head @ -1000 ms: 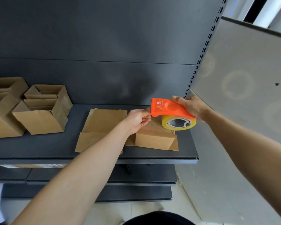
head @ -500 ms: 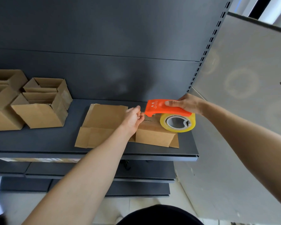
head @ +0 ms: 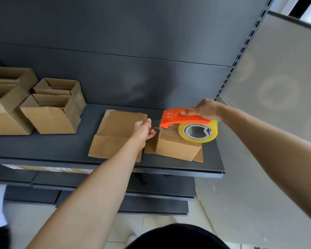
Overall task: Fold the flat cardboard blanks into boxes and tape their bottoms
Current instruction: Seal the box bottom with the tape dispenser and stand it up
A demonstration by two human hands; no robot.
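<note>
The right hand [head: 205, 110] grips the orange tape dispenser [head: 178, 118] over the box [head: 176, 148], and the left hand [head: 143, 131] pinches the tape end [head: 155, 125]. The box stands on the shelf [head: 61, 150], with a flat cardboard sheet [head: 115, 132] just left of it.

A dark grey metal shelf [head: 43, 146] sticks out from a dark grey back wall [head: 133, 42], with 2 more shelves [head: 160, 190] below it. At the right stands a post with small holes [head: 240, 56], beside a big light grey panel [head: 276, 87]. The floor [head: 126, 223] has pale tiles.
</note>
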